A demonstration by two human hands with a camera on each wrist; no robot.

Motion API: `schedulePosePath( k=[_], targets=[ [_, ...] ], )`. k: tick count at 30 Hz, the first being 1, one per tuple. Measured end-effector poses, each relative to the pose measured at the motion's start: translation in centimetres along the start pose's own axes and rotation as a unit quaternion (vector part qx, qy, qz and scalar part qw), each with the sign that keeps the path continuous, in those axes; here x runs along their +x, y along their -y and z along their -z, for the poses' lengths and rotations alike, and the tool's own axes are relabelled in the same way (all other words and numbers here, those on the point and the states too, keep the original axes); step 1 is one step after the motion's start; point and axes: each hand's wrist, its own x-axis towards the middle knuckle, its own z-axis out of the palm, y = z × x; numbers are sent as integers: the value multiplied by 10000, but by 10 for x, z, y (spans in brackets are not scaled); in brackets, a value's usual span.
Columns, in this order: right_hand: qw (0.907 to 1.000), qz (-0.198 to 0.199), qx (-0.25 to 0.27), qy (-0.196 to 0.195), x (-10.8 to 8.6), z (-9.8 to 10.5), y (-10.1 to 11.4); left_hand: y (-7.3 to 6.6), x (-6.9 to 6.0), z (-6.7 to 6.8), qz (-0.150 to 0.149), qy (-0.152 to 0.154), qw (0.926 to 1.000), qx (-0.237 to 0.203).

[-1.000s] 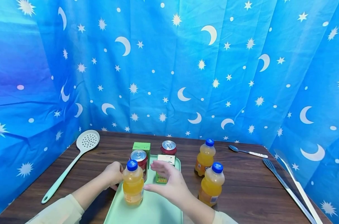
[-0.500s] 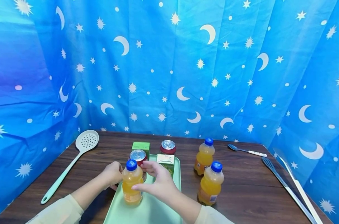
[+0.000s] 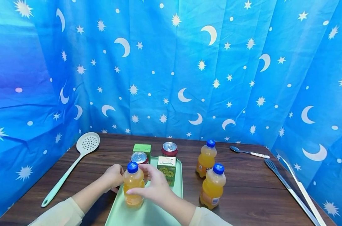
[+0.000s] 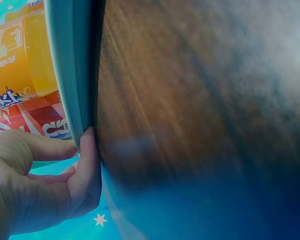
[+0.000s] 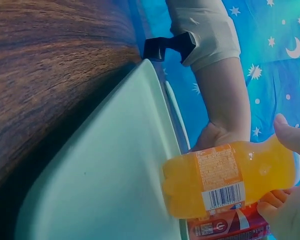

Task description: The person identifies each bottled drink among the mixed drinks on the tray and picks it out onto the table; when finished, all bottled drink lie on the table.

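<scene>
My right hand (image 3: pixel 156 186) curls round the upper part of an orange drink bottle (image 3: pixel 131 179) with a blue cap, thumb in front and fingers partly hidden behind. The bottle stands upright on a pale green tray (image 3: pixel 145 217). In the left wrist view, my left hand (image 4: pixel 45 180) pinches the tray's rim (image 4: pixel 74 65) between thumb and fingers. Just behind the bottle is a red drink can (image 3: pixel 139 157), partly covered. A green drink carton (image 3: pixel 167 171) with yellow flowers stands on the tray to its right.
Behind are another green carton (image 3: pixel 142 148) and a second red can (image 3: pixel 170 150). Two more orange drink bottles (image 3: pixel 206 159) stand right of the tray. A slotted skimmer (image 3: pixel 70 169) lies left; a spoon (image 3: pixel 250 153), a slotted turner (image 3: pixel 289 188) and another long utensil (image 3: pixel 303 191) lie right.
My right hand has moved left to the bottle and closed round its upper part, uncovering the flowered carton. My left hand has stayed at the tray's rim.
</scene>
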Motion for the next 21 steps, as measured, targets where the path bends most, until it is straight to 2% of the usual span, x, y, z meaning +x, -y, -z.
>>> schedulePosePath(
  k=[10, 21],
  targets=[
    [9995, -62, -274, -116, 3, -3, 4, 0, 0, 0, -24, -41, 10000, 39],
    [9998, -150, 9, -121, 1, -1, 6, -1, -1, 0, 6, -24, 10000, -7]
  ],
)
